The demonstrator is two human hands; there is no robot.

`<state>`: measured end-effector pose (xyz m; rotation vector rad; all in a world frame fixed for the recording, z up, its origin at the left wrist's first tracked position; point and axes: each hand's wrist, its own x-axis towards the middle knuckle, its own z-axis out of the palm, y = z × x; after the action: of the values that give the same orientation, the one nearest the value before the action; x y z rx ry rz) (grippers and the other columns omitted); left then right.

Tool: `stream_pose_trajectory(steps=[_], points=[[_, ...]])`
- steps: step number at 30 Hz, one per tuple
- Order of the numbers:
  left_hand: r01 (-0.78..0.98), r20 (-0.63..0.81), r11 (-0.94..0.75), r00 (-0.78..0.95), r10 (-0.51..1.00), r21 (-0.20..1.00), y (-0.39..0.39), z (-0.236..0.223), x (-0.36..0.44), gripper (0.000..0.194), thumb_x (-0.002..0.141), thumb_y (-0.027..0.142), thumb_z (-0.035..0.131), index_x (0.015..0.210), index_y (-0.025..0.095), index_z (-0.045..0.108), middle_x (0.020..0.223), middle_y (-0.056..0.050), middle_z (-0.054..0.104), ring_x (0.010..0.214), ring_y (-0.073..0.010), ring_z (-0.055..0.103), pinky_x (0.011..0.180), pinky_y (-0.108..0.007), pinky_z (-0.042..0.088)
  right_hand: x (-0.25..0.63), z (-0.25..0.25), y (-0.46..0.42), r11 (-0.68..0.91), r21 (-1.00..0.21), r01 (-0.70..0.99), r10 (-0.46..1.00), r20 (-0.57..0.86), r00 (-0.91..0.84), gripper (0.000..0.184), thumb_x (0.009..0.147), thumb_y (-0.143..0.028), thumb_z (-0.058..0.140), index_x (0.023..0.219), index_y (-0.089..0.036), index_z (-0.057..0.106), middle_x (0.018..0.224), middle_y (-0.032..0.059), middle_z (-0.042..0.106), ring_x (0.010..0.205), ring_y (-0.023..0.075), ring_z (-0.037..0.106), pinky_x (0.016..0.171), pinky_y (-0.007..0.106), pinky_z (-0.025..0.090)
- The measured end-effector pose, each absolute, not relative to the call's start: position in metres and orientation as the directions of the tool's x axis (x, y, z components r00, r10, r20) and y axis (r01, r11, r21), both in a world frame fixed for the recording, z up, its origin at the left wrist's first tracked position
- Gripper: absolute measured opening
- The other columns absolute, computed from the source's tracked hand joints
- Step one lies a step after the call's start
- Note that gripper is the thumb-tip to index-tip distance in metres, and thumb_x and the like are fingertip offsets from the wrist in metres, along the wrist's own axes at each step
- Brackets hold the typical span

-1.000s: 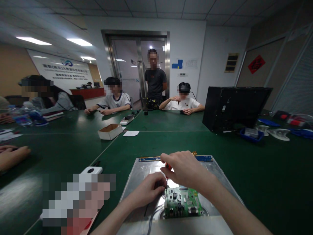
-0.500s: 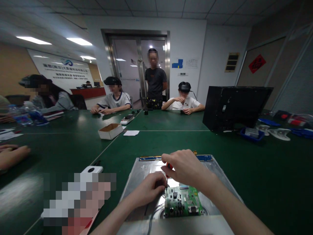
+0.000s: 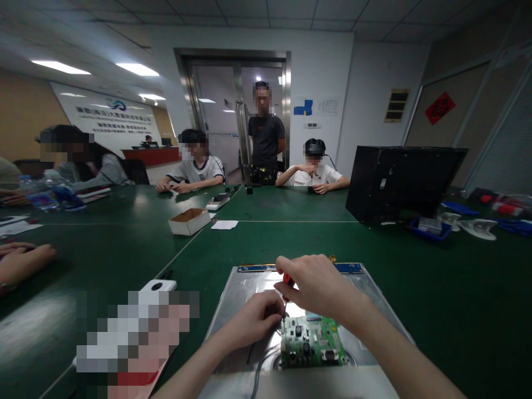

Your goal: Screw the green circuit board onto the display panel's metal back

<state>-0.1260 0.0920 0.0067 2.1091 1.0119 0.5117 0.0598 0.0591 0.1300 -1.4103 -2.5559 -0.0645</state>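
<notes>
In the head view, my right hand (image 3: 318,285) is closed around the red handle of a screwdriver (image 3: 287,280). Its shaft points down at the upper left corner of a green circuit board (image 3: 312,344). My left hand (image 3: 261,315) is beside that corner, thumb and fingers pinched together close to the screwdriver tip; whatever they grip is hidden. Beneath both hands lies a silver metal panel (image 3: 233,302), with a blue circuit strip (image 3: 348,268) along its far edge. A dark cable (image 3: 257,368) runs out near the board's left side.
A white open box (image 3: 189,223) and a paper slip (image 3: 224,224) lie farther back on the green table. To the right stands a black monitor (image 3: 403,183) with a blue tray (image 3: 430,228) beside it. At left are a white device (image 3: 160,286) and another person's hands (image 3: 27,260).
Both hands keep nearly the same pose, and the screwdriver stays at the board's corner. The whole view has shifted very slightly.
</notes>
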Motion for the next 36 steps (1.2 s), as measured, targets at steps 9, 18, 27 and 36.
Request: stream_pose_trajectory(steps=[9,18,27,36], points=[[0.505,0.043,-0.43,0.61,0.791,0.748,0.092,0.008,-0.126,0.015,0.077,0.009,0.055,0.086,0.017,0.064,0.094,-0.004,0.068,0.087,-0.0206,0.06,0.083,-0.032,0.048,0.063,0.131,0.058,0.554,-0.09,0.828,0.82,0.228,-0.524,0.019,0.091,-0.04,0.062,0.095,-0.022,0.056,0.086,0.0019,0.074,0.075,0.0212,0.069,0.054,0.028,0.031],[0.472,0.066,-0.438,0.619,0.783,0.765,0.094,0.003,-0.128,0.019,0.076,0.008,0.054,0.089,0.017,0.065,0.092,-0.004,0.068,0.09,-0.0217,0.061,0.082,-0.031,0.048,0.06,0.129,0.059,0.541,-0.087,0.837,0.831,0.211,-0.515,0.015,0.089,-0.025,0.058,0.103,-0.022,0.055,0.09,0.003,0.074,0.076,0.0209,0.069,0.055,0.028,0.03],[0.503,0.047,-0.432,0.609,0.792,0.749,0.093,0.005,-0.127,0.016,0.076,0.009,0.054,0.085,0.017,0.064,0.091,-0.003,0.068,0.085,-0.0204,0.06,0.08,-0.031,0.048,0.062,0.128,0.06,0.539,-0.045,0.841,0.822,0.244,-0.514,0.021,0.092,-0.045,0.058,0.093,-0.023,0.059,0.081,0.0016,0.074,0.071,0.0216,0.068,0.054,0.027,0.029],[0.455,0.075,-0.442,0.627,0.776,0.773,0.094,0.001,-0.128,0.021,0.076,0.007,0.053,0.091,0.016,0.065,0.096,-0.005,0.068,0.09,-0.0214,0.061,0.085,-0.031,0.048,0.061,0.13,0.057,0.575,-0.129,0.808,0.808,0.242,-0.536,0.019,0.082,-0.024,0.062,0.099,-0.021,0.056,0.088,0.0011,0.074,0.071,0.0193,0.068,0.053,0.028,0.027]])
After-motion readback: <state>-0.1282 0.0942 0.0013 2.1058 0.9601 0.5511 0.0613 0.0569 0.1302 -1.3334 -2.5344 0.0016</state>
